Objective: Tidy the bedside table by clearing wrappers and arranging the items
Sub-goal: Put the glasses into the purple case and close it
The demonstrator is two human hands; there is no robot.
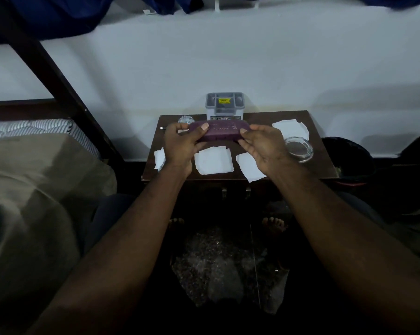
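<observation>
A long purple case (220,131) is held above the dark wooden bedside table (322,165). My left hand (182,147) grips its left end, thumb on top. My right hand (262,148) holds its right end with the fingertips. Several white paper pieces lie on the table: one at the left edge (159,158), one in the middle (213,160), one under my right hand (249,166), one at the back right (292,128). A crumpled silvery wrapper (185,119) sits at the back left.
A grey compartment organiser (224,105) stands at the table's back against the white wall. A clear glass ashtray (298,148) sits on the right. A dark bin (346,158) stands right of the table. A bed with beige bedding (35,177) lies to the left.
</observation>
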